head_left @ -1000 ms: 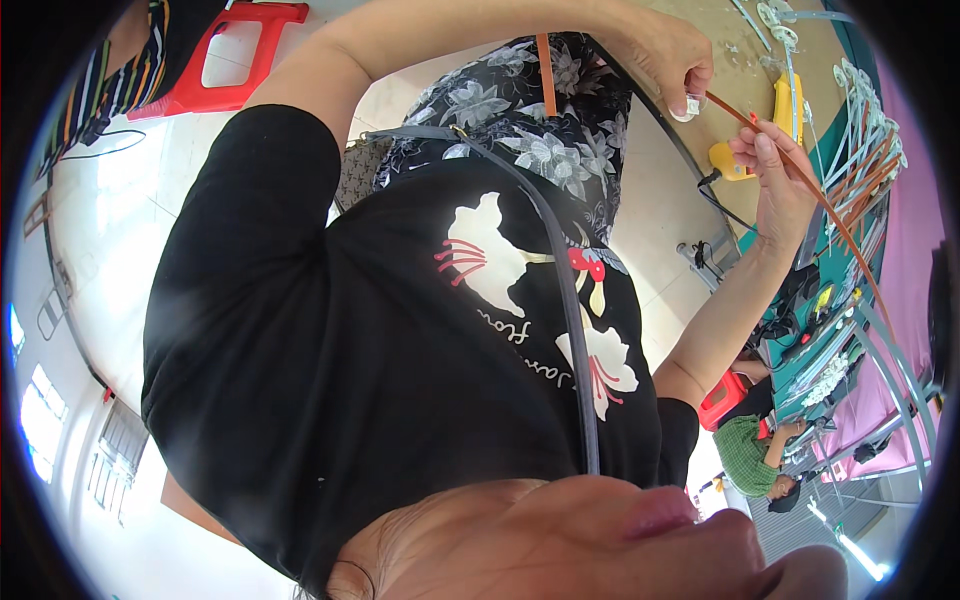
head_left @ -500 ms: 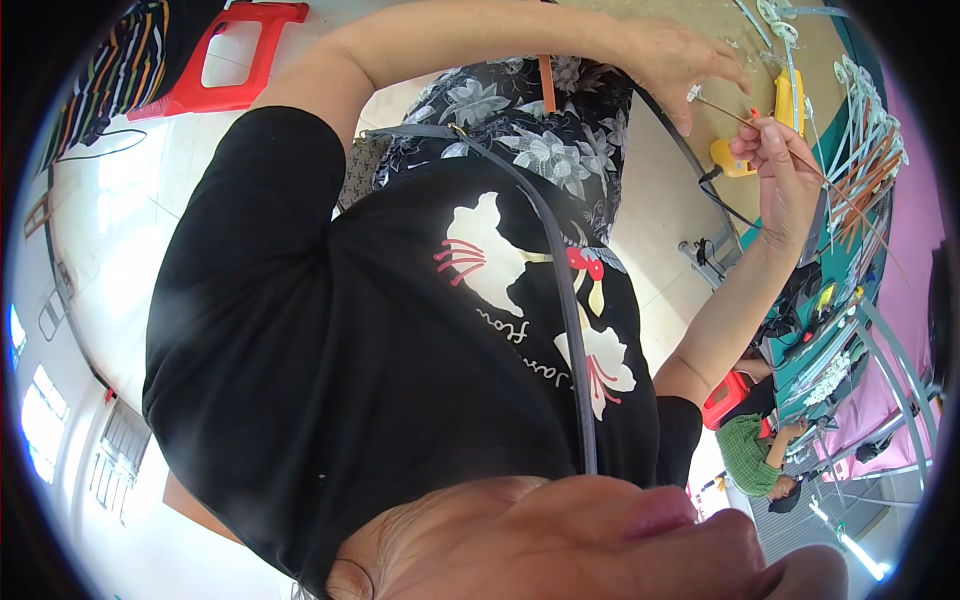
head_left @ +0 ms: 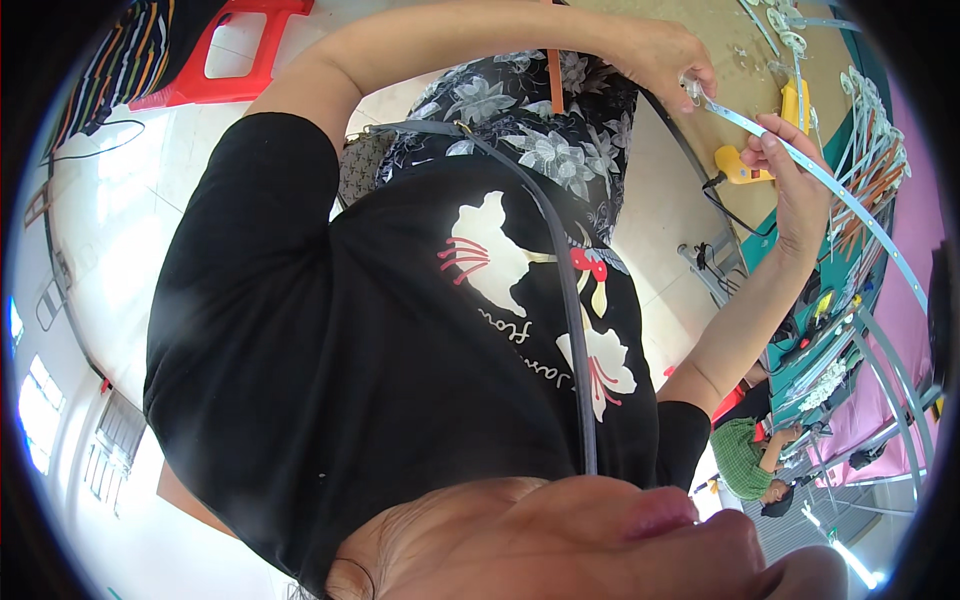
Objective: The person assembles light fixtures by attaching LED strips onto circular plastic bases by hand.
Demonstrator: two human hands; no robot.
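Observation:
A long, narrow, pale blue flat strip [head_left: 860,208] with small dots along it runs from the upper middle out to the right edge. At its near end sits a small clear-white piece [head_left: 691,86], which the fingers of my left hand [head_left: 662,58] pinch, partly covering it. My right hand [head_left: 797,190] grips the strip a little further along, between thumb and fingers. Beyond my hands is a yellow corded tool [head_left: 738,165] on the tan tabletop [head_left: 722,28].
A bundle of white and brown strips [head_left: 872,160] lies on the green surface to the right, beside pink material [head_left: 925,170]. Curved grey bars [head_left: 893,385] stand at the right. A red stool [head_left: 262,50] is at upper left; a person in green [head_left: 742,455] sits further off.
The strip has turned from its thin brown-looking edge to its pale blue flat face. My left hand has closed on its end piece; my right hand has moved slightly down and right.

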